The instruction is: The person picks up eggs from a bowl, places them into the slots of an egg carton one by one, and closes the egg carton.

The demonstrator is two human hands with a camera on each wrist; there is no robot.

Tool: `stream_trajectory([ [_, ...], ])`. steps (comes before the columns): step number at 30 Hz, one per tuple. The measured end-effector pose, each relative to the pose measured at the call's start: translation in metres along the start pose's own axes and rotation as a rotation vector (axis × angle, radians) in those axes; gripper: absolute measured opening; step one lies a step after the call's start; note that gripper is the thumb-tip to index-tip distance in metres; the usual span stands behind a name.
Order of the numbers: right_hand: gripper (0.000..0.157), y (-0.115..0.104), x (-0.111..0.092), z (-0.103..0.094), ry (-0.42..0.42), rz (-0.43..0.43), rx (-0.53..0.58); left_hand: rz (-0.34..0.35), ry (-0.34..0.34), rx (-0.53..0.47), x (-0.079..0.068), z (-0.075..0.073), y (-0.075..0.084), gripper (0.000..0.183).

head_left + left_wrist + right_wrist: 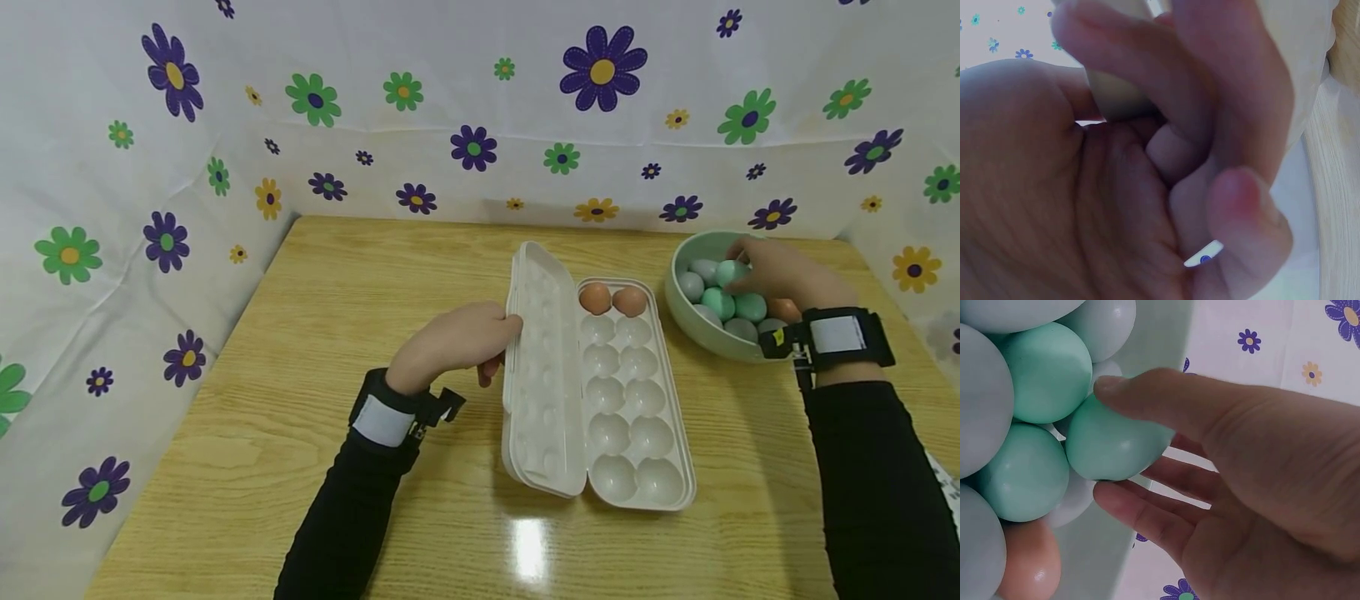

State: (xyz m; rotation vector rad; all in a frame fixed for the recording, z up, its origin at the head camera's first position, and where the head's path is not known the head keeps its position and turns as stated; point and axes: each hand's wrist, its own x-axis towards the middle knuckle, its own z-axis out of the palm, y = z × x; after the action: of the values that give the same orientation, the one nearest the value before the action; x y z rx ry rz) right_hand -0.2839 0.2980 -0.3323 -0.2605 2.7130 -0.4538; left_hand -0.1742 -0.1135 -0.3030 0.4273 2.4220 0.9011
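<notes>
A white plastic egg box stands open at the middle of the table. My left hand (463, 337) holds the outer edge of its raised lid (546, 375) between thumb and fingers. In the box's tray (615, 435), two brown eggs (596, 297) fill the far row; the other hollows hold nothing. My right hand (791, 271) reaches into a pale green bowl (693, 325) at the right. Its thumb and fingers pinch a green egg (1116, 440), seen in the right wrist view among grey eggs (982, 400), other green eggs (1022, 472) and a brown egg (1032, 559).
The wooden table (330, 283) has a white flowered cloth (420, 100) hanging behind it and along its sides. The bowl stands near the table's far right corner, a short gap from the tray.
</notes>
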Motion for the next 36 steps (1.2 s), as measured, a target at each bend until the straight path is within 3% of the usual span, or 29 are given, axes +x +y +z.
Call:
stream_trajectory([
  [6, 0.052, -0.001, 0.001, 0.000, 0.008, 0.029, 0.048, 0.003, -0.004, -0.022, -0.001, 0.000, -0.001, 0.043],
  [14, 0.054, -0.002, -0.004, -0.005, 0.022, -0.005, -0.012, -0.010, -0.003, -0.046, 0.000, -0.001, 0.000, 0.041],
  [22, 0.053, 0.001, -0.005, -0.004, 0.009, 0.019, -0.013, -0.010, -0.005, -0.034, 0.000, 0.000, 0.001, 0.040],
  [29, 0.050, 0.001, -0.004, -0.010, 0.066, -0.032, -0.043, 0.002, -0.005, -0.038, 0.001, -0.001, 0.002, 0.041],
  [36, 0.052, -0.006, -0.010, -0.012, 0.060, -0.019, -0.062, -0.001, -0.012, -0.045, 0.000, 0.000, 0.001, 0.040],
])
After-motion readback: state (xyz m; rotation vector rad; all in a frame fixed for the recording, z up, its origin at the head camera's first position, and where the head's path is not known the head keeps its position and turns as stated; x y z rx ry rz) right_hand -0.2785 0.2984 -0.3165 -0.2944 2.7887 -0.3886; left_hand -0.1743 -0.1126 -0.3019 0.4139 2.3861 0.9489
